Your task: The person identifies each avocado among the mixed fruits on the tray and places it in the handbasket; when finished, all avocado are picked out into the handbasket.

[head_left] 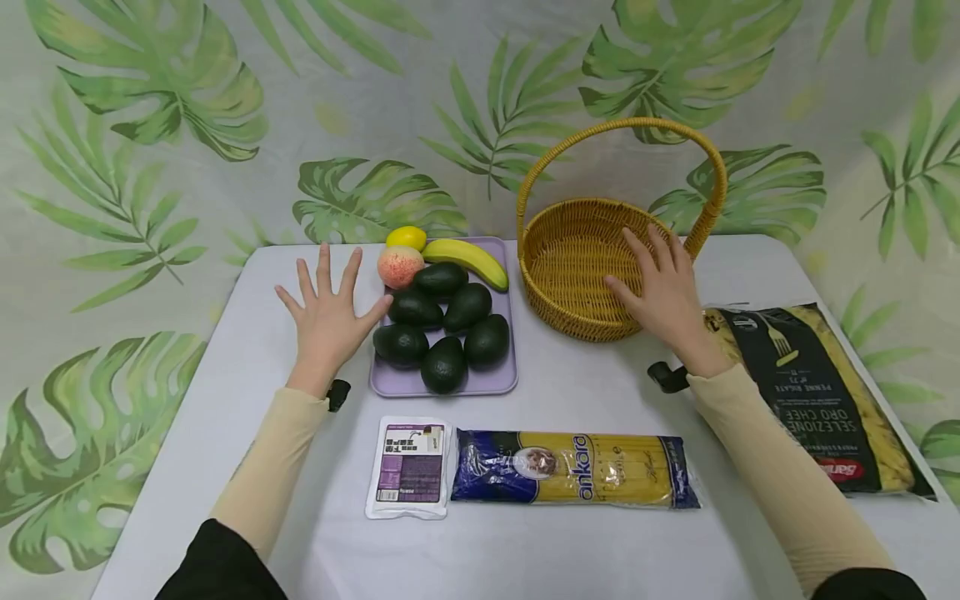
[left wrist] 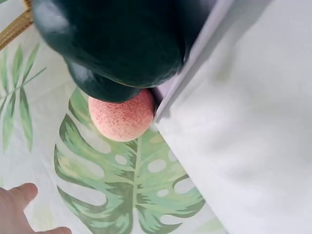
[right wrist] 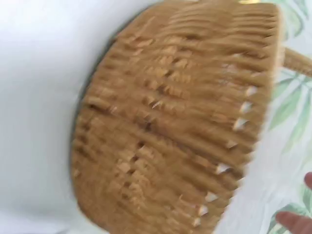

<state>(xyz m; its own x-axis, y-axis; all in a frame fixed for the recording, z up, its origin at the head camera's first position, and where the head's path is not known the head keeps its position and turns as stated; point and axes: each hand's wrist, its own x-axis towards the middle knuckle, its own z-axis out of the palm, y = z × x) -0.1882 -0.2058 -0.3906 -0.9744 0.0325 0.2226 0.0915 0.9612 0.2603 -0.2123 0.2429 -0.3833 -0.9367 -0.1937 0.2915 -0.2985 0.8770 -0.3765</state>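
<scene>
My left hand (head_left: 330,321) hovers with spread fingers at the left side of a lilac tray (head_left: 442,387), its thumb near the avocados. On that tray lie several dark green avocados (head_left: 444,365), a banana (head_left: 468,260), a peach (head_left: 400,267) and a lemon (head_left: 406,237). Fingers apart, my right hand (head_left: 667,296) is over the front right part of a wicker basket (head_left: 577,258) with a tall handle; whether it touches the rim I cannot tell. Neither hand holds anything. The left wrist view shows the peach (left wrist: 123,117) and avocados; the right wrist view shows the basket's woven side (right wrist: 165,126), blurred.
A purple-and-white packet (head_left: 409,467) and a blue-and-yellow pack of spaghetti (head_left: 573,469) lie at the front of the white table (head_left: 315,517). A large bag of penne (head_left: 817,400) sits at the right edge, close to the right forearm. Behind hangs a leaf-patterned cloth (head_left: 375,100).
</scene>
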